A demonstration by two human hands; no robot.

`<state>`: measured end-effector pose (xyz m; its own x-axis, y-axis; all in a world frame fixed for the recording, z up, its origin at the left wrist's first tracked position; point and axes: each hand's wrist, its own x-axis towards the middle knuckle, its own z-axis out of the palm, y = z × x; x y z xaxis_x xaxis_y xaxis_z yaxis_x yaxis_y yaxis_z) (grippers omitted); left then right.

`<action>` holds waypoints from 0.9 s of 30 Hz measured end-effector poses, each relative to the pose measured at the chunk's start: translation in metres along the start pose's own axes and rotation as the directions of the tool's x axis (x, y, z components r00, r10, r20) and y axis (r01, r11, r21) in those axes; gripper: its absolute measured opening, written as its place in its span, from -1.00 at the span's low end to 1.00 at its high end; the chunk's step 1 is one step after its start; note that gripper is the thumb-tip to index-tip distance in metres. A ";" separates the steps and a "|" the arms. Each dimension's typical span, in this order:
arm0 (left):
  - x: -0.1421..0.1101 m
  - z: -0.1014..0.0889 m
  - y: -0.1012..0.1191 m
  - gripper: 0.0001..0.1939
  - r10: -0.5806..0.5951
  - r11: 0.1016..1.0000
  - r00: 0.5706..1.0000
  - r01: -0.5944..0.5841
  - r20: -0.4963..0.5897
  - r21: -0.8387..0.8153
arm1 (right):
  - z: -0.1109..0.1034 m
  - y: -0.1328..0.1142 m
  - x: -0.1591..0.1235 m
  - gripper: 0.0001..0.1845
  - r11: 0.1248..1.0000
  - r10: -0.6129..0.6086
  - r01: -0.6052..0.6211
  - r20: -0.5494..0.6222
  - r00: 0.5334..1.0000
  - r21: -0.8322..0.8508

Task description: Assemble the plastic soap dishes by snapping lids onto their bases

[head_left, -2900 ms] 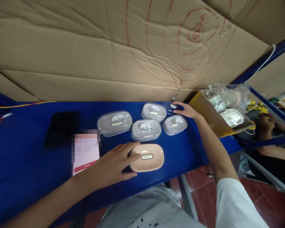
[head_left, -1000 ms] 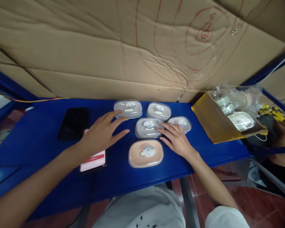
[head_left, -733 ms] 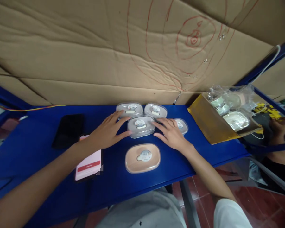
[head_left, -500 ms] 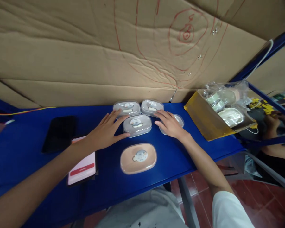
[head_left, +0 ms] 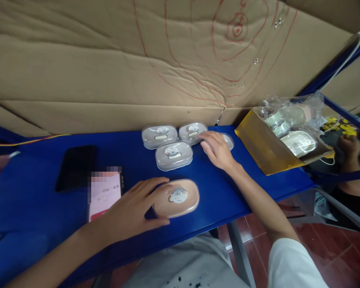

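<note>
My left hand (head_left: 138,204) is at the left end of a pink oval lidded box (head_left: 189,196), thumb near its front edge and fingers near its back edge. Its fingers are spread, and whether they touch the box I cannot tell. Farther back, three grey oval boxes with clear lids and round stickers sit close together: one at back left (head_left: 151,138), one at back right (head_left: 195,139) and one in front (head_left: 174,162). My right hand (head_left: 219,150), fingers apart, rests beside the back right box and partly covers another lidded box (head_left: 229,143).
On the blue table (head_left: 228,200) lie a black phone or tablet (head_left: 75,168) and a lit phone (head_left: 105,196), partly under my left arm. At right stands a cardboard box (head_left: 258,154) of plastic-wrapped items. Cardboard backs the table. Another person's hand (head_left: 349,150) shows beyond a blue frame.
My left hand has left the front grey box and moved toward me to the pink box. My right hand has shifted slightly away from me, staying by the boxes at right.
</note>
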<state>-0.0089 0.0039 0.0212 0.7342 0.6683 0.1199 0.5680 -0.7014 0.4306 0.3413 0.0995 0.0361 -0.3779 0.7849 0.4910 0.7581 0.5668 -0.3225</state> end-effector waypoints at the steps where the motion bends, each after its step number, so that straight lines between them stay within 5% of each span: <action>1: -0.001 0.003 0.000 -0.20 -0.014 1.000 1.000 0.014 0.008 -0.007 | -0.004 -0.008 -0.009 -0.55 0.997 -0.056 0.054 0.044 0.997 0.058; 4: 0.002 0.008 -0.004 -0.19 -0.036 0.999 0.999 0.036 0.002 -0.020 | -0.009 -0.034 -0.038 -0.58 0.971 -0.165 0.130 0.166 0.972 0.202; 7: 0.005 0.012 -0.009 -0.18 -0.035 0.999 0.999 0.034 -0.035 -0.021 | -0.003 -0.056 -0.064 -0.39 0.941 -0.250 0.170 0.267 0.931 0.291; 9: 0.005 0.013 -0.011 -0.18 -0.013 1.000 0.999 0.013 -0.052 -0.012 | 0.000 -0.065 -0.078 -0.26 0.942 -0.273 0.187 0.313 0.910 0.278; 12: 0.003 0.009 -0.011 -0.27 0.060 0.998 0.994 -0.057 -0.088 0.039 | -0.005 -0.067 -0.097 -0.32 0.971 -0.208 0.146 0.362 0.909 0.191; 16: 0.011 0.002 -0.012 -0.45 0.101 0.984 0.976 -0.070 -0.192 0.164 | -0.029 -0.045 -0.126 -0.31 0.997 0.016 -0.040 0.365 0.931 0.059; 20: 0.032 0.004 -0.021 -0.39 0.119 0.952 0.965 -0.044 -0.233 0.302 | -0.056 -0.007 -0.151 -0.29 0.973 0.216 -0.186 0.249 0.944 -0.140; 24: 0.046 0.007 -0.030 -0.41 0.106 0.942 0.969 -0.026 -0.222 0.336 | -0.072 0.027 -0.159 -0.30 0.893 0.383 -0.317 0.169 0.908 -0.320; 27: 0.044 0.007 -0.036 -0.55 0.072 0.940 0.965 0.019 -0.252 0.342 | -0.077 0.041 -0.149 -0.31 0.883 0.425 -0.364 0.176 0.888 -0.296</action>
<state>0.0053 0.0566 0.0044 0.6555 0.6571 0.3721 0.6752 -0.7307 0.1010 0.4698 -0.0130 0.0115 -0.1068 0.9818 0.1569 0.9644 0.1407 -0.2241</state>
